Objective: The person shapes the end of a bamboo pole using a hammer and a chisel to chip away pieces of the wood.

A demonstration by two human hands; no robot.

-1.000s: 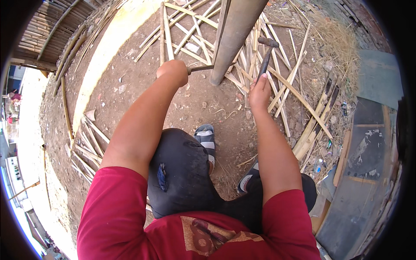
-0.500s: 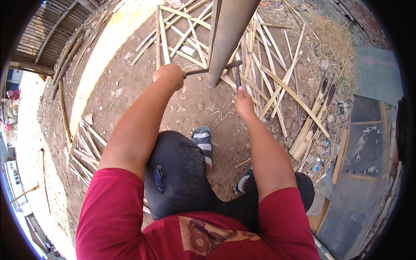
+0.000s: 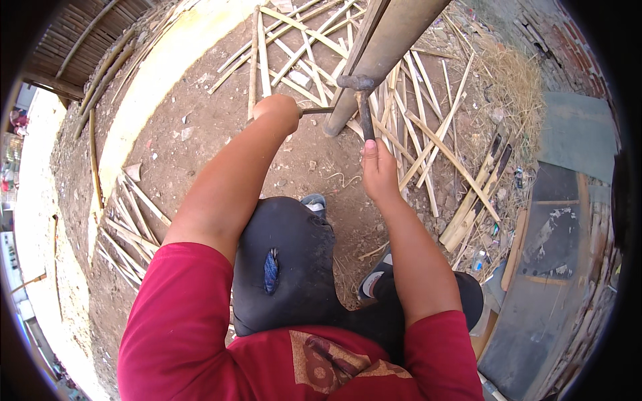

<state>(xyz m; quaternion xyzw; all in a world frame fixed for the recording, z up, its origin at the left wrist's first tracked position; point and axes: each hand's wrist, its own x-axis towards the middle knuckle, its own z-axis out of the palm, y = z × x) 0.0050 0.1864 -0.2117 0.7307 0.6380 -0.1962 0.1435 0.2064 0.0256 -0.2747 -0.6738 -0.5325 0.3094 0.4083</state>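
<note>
My left hand is closed round the handle of a narrow dark blade. The blade reaches right, up to the lower part of a thick, brownish bamboo pole that leans up and away to the right. A long split runs along the pole's left side. My right hand grips a hammer, its thumb along the handle. The hammer's head appears raised in front of the pole, hiding part of it. Whatever part of the blade lies beyond the pole is hidden.
Long split strips lie crossed on the dirt ground behind the pole, with another pile at left. Dark-ended bamboo pieces, dry straw and a grey panel are at right.
The hammer has come up, away from the blade's far end, and its head now looks larger. The pole and my left hand appear shifted slightly right as the view moved.
</note>
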